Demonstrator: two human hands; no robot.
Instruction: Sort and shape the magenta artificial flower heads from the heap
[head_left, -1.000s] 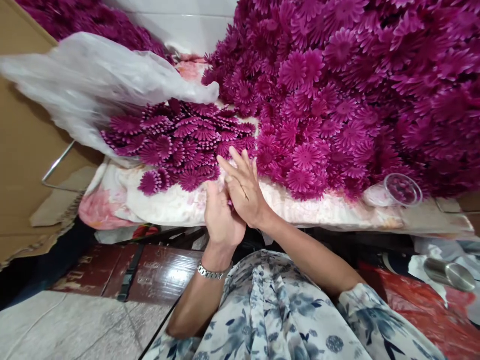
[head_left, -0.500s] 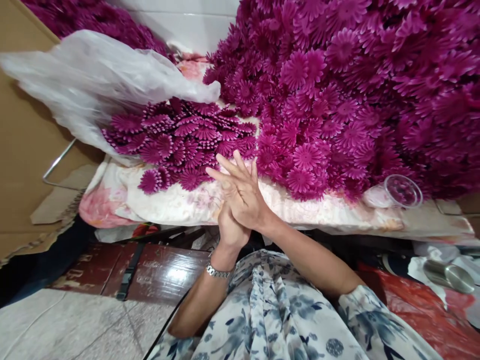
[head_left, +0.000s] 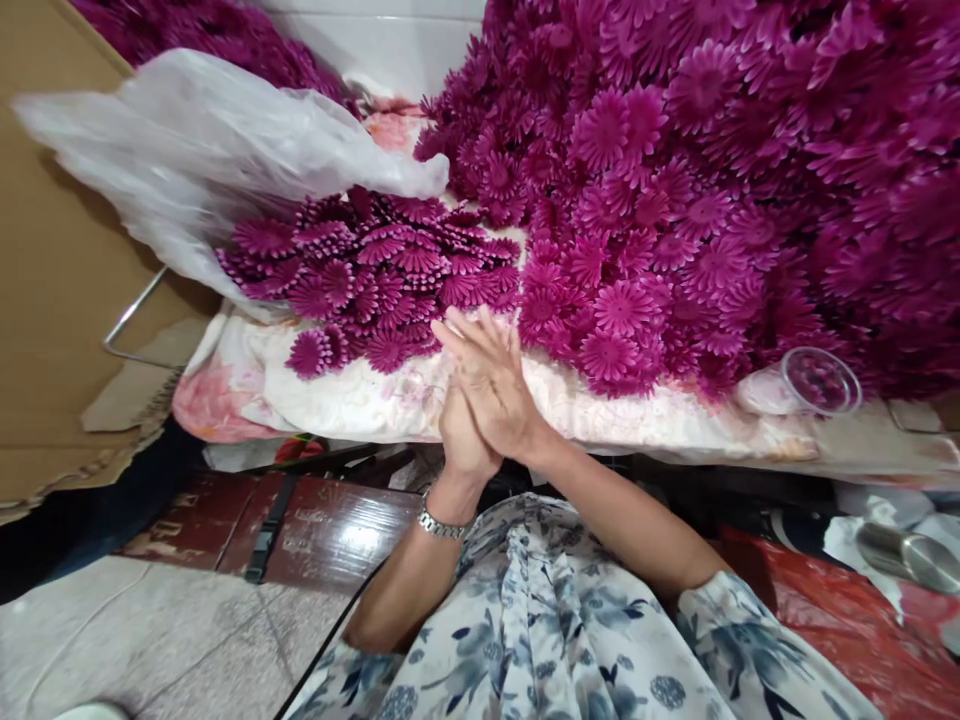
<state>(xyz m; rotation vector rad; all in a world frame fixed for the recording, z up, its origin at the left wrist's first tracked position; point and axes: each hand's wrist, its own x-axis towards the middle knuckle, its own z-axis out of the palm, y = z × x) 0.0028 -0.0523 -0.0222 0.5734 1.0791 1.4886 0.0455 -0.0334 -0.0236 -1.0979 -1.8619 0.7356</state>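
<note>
My right hand lies flat, fingers stretched out, palm down on my left hand. The two are pressed palm to palm at the near edge of a flowered cloth. A silver watch is on my left wrist. My left fingers are mostly covered by the right hand, and I cannot see anything between the palms. Just beyond the fingertips lie rows of stacked magenta flower heads. A large heap of loose magenta flowers rises to the right.
A clear plastic bag drapes over the stacked flowers at the left. A clear cup lies on the cloth's right edge. Cardboard stands at the far left. A metal cylinder rests low at the right.
My left hand has slid back under the right, so the palms now overlap more fully. A bit of magenta seen between them one second ago is out of sight.
</note>
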